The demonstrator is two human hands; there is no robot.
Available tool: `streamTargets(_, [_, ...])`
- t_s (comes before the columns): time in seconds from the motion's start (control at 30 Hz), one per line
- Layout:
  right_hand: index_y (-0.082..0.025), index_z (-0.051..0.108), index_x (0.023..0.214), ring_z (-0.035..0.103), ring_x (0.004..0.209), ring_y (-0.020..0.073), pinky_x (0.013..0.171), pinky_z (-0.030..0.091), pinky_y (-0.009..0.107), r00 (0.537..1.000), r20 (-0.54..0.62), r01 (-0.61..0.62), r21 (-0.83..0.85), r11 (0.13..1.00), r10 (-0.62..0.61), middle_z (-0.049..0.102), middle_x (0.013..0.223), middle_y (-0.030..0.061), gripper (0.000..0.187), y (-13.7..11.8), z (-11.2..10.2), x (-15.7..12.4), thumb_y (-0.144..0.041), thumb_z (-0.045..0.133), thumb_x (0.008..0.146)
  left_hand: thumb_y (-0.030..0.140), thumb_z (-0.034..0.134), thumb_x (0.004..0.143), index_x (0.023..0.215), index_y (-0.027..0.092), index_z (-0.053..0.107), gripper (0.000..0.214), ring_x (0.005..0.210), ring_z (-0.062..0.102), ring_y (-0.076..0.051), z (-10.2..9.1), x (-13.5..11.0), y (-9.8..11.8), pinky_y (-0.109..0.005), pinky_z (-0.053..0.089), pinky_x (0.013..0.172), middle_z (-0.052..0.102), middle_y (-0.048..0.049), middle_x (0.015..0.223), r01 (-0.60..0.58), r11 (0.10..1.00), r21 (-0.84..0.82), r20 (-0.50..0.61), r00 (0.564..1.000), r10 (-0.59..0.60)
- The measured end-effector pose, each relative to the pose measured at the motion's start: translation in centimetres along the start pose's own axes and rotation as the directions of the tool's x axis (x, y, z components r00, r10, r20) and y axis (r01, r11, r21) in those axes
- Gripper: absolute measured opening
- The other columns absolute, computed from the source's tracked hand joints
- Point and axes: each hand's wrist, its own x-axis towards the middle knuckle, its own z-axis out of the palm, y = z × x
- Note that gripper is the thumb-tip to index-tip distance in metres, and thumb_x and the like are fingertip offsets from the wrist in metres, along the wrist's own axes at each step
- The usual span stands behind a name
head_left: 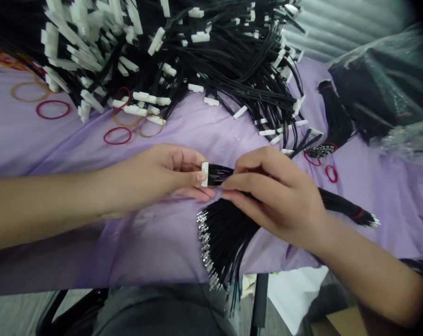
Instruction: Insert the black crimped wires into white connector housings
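Between the thumb and fingers of my left hand (pixel 165 172) is a small white connector (pixel 205 174), held on edge. Black wires (pixel 219 174) run out of its right side toward my right hand (pixel 274 191), whose thumb and index finger are pinched close by. What the right fingertips grip is too small to make out; it may be a single wire. Beneath that hand a fan of loose black wires (pixel 229 238) with bare metal terminals at the ends spreads over the table edge. Another wire bundle (pixel 348 207), tied with a red band, sticks out to the right behind the hand.
A heap of black cables (pixel 225 60) with white connectors covers the back of the purple cloth (pixel 144 252). Red and yellow rubber bands (pixel 53 109) lie at left. At right are a tied wire bundle (pixel 334 116) and a clear plastic bag (pixel 390 88) with dark contents.
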Motion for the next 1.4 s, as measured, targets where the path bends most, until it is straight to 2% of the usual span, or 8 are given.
streamTargets(0.1, [-0.013, 0.066, 0.097, 0.053, 0.087, 0.0186, 0.078, 0.047, 0.035, 0.977, 0.214, -0.040, 0.077, 0.996, 0.022, 0.058, 0.096, 0.0102, 0.016, 0.2, -0.6, -0.2, -0.021, 0.054, 0.091, 0.014, 0.065, 0.081, 0.075, 0.016, 0.065, 0.006, 0.083, 0.069, -0.011, 0.0, 0.0, -0.1, -0.011, 0.053, 0.071, 0.070, 0.0025, 0.076, -0.013, 0.999, -0.034, -0.005, 1.000, 0.013])
streamTargets(0.17, [-0.013, 0.067, 0.094, 0.052, 0.087, 0.0184, 0.078, 0.046, 0.035, 0.960, 0.277, -0.074, 0.099, 0.992, 0.044, 0.057, 0.096, 0.0100, 0.017, 0.3, -0.6, -0.3, -0.021, 0.052, 0.092, 0.013, 0.065, 0.081, 0.074, 0.016, 0.064, 0.008, 0.080, 0.068, -0.010, 0.1, -0.1, 0.1, -0.010, 0.053, 0.069, 0.068, 0.0031, 0.073, -0.014, 1.000, -0.028, -0.009, 1.000, 0.014])
streamTargets(0.37, [-0.012, 0.062, 0.089, 0.053, 0.088, 0.0149, 0.080, 0.045, 0.030, 0.979, 0.193, -0.114, 0.244, 0.963, 0.067, 0.059, 0.096, 0.0085, 0.011, 0.0, -0.8, -0.1, -0.016, 0.052, 0.091, 0.015, 0.063, 0.083, 0.083, 0.015, 0.063, 0.001, 0.084, 0.069, -0.012, 0.1, -0.3, 0.5, -0.015, 0.054, 0.075, 0.070, 0.0016, 0.082, 0.011, 1.000, -0.017, -0.018, 1.000, -0.011])
streamTargets(0.5, [-0.012, 0.056, 0.090, 0.055, 0.085, 0.0137, 0.081, 0.043, 0.031, 0.967, 0.220, -0.191, 0.297, 0.936, 0.127, 0.061, 0.090, 0.0057, 0.006, -0.2, -1.0, -0.1, -0.016, 0.052, 0.091, 0.019, 0.064, 0.082, 0.080, 0.017, 0.063, 0.003, 0.082, 0.070, -0.013, -0.1, -0.1, 0.1, -0.016, 0.054, 0.075, 0.070, 0.0021, 0.078, -0.019, 0.999, -0.027, -0.013, 1.000, 0.018])
streamTargets(0.8, [-0.014, 0.062, 0.087, 0.057, 0.074, 0.0088, 0.071, 0.044, 0.023, 0.963, 0.151, -0.264, 0.393, 0.881, 0.221, 0.065, 0.079, 0.0008, 0.007, -0.2, -1.0, 0.3, -0.013, 0.055, 0.088, 0.015, 0.057, 0.087, 0.080, 0.015, 0.058, 0.007, 0.070, 0.063, -0.007, 0.3, -0.2, 0.5, -0.010, 0.050, 0.064, 0.064, 0.0034, 0.073, -0.050, 0.987, 0.151, -0.025, 0.998, 0.055])
streamTargets(0.97, [-0.013, 0.063, 0.072, 0.051, 0.058, 0.0049, 0.054, 0.039, 0.017, 0.919, 0.174, -0.393, 0.463, 0.795, 0.353, 0.059, 0.064, -0.0040, 0.009, -0.3, -1.2, 0.7, -0.008, 0.061, 0.078, 0.012, 0.055, 0.087, 0.083, 0.017, 0.054, 0.006, 0.072, 0.065, -0.009, 0.5, -0.3, 0.2, -0.013, 0.052, 0.066, 0.063, 0.0033, 0.075, -0.109, 0.973, 0.202, -0.023, 0.993, 0.116])
streamTargets(1.1, [-0.014, 0.062, 0.066, 0.047, 0.051, 0.0039, 0.046, 0.034, 0.016, 0.873, 0.139, -0.474, 0.468, 0.746, 0.468, 0.055, 0.056, -0.0061, 0.011, -0.3, -1.0, 0.7, -0.007, 0.061, 0.074, 0.010, 0.052, 0.088, 0.084, 0.016, 0.053, 0.007, 0.075, 0.067, -0.009, 0.4, -0.2, 0.3, -0.015, 0.053, 0.072, 0.065, 0.0023, 0.074, -0.046, 0.980, 0.195, -0.016, 0.999, 0.051])
streamTargets(1.4, [-0.015, 0.062, 0.066, 0.047, 0.050, 0.0045, 0.049, 0.035, 0.018, 0.875, 0.032, -0.462, 0.355, 0.812, 0.484, 0.056, 0.057, -0.0053, 0.011, -0.3, -0.2, 0.6, -0.007, 0.063, 0.073, 0.007, 0.052, 0.087, 0.080, 0.015, 0.055, 0.010, 0.070, 0.065, -0.006, 0.7, -0.2, 1.0, -0.008, 0.050, 0.062, 0.064, 0.0057, 0.068, 0.002, 0.986, 0.165, -0.038, 0.999, 0.004])
